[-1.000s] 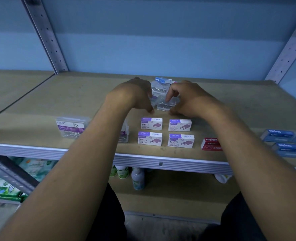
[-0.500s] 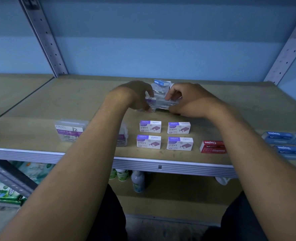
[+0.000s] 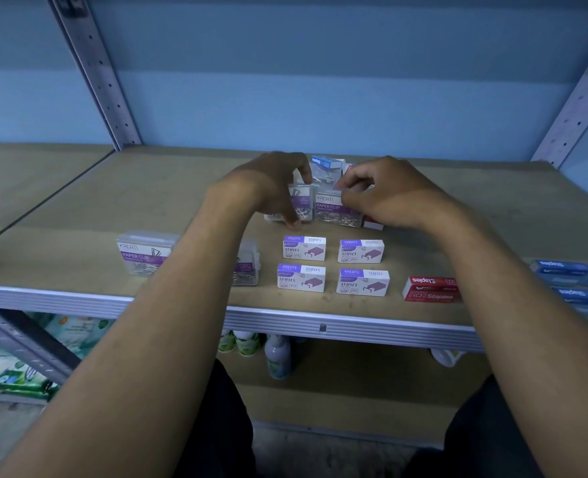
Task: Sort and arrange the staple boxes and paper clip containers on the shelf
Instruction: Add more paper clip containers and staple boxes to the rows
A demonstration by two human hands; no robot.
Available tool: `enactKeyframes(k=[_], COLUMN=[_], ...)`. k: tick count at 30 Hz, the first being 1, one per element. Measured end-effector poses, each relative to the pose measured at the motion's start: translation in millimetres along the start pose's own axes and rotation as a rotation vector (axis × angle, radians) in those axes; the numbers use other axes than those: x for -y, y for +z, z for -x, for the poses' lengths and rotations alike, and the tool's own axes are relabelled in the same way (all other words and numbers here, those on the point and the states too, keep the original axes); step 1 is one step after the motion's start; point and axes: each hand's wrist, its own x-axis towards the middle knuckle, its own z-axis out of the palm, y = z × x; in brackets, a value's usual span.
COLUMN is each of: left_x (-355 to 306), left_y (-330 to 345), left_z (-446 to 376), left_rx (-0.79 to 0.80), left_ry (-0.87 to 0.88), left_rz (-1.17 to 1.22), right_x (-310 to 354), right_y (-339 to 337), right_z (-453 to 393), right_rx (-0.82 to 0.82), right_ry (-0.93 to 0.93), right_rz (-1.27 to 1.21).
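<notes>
A: Quick status?

B: My left hand (image 3: 279, 188) is pinched on a clear plastic paper clip container with a purple label (image 3: 301, 205), thumb low, fingers on top. My right hand (image 3: 382, 193) is closed on a second clear purple-label container (image 3: 334, 210) touching it. Both sit mid-shelf, behind the four white-and-purple staple boxes (image 3: 332, 265).

A: Risks?

B: The lids. I'd guess these tubs are slick and pop open if squeezed, so clips could spill across the tan wooden shelf (image 3: 182, 201). Behind my fingers a clear bag of clips (image 3: 325, 174) and a blue-and-white staple box (image 3: 325, 162) are piled loosely; pulling the tubs forward could topple them.

A: Anything near the front?

B: A red staple box (image 3: 430, 288) and two more clear containers (image 3: 146, 251) sit near the metal front edge (image 3: 320, 327). My forearms hang over that row, so a careless sweep could push one off. There's also something red under my right hand; I can't tell what.
</notes>
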Motion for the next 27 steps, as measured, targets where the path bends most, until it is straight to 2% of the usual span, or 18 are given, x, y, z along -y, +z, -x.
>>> enactKeyframes(k=[10, 17, 27], left_x=[4.6, 13.0, 44.1], left_y=[-1.5, -7.0, -20.7], left_z=[3.1, 11.4, 37.1], left_rx=[-0.038, -0.059, -0.129], left_ry=[0.021, 0.036, 0.014], left_rz=[-0.014, 0.061, 0.077], right_x=[-3.1, -3.2, 8.2], right_y=[-0.7, -0.7, 3.6], right_z=[-0.7, -1.2, -0.2], right_rx=[-0.015, -0.038, -0.083], right_ry=[-0.025, -0.035, -0.074], right_rz=[0.065, 0.091, 0.039])
